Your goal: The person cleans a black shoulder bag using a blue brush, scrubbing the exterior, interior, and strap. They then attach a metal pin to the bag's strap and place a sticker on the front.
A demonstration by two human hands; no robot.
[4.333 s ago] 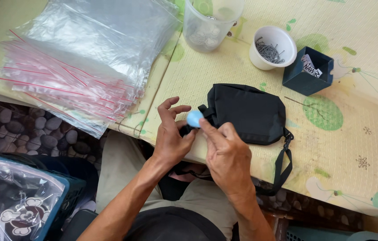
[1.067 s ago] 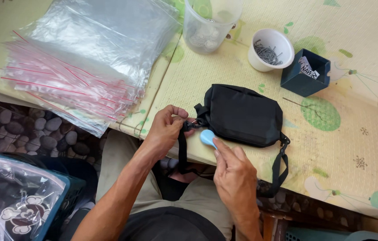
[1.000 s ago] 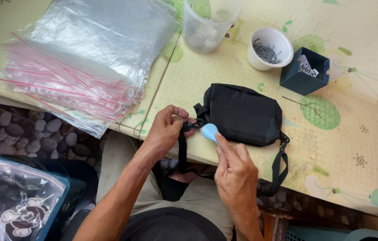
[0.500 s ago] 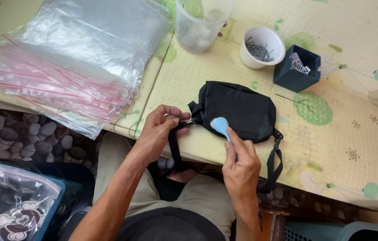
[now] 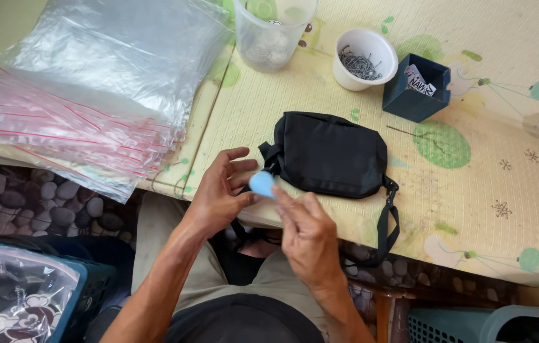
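Two hands meet at the near edge of the tabletop [image 5: 485,209], both on a small light-blue tag [image 5: 261,184]. The left hand [image 5: 218,197] has its fingers loosely spread and curled, with the thumb and a fingertip pinching the left side of the tag; the right hand [image 5: 307,232] comes up from below and right, its fingers pressed together, the tips gripping the tag's near edge. The tag sits between the two hands, just left of a black pouch [image 5: 333,152] that lies flat on the tabletop with its long axis running left to right. The pouch's left corner, where a short loop sticks out, is touching or nearly touching the tag, so the left hand is the nearer one to that corner. A black strap [image 5: 387,222] hangs off the pouch's right end over the tabletop's edge. Farther off stand a white cup of small metal pieces [image 5: 363,58], a dark blue box [image 5: 417,87] and a clear plastic cup [image 5: 269,32]; a stack of clear bags [image 5: 91,89] lies to the left.
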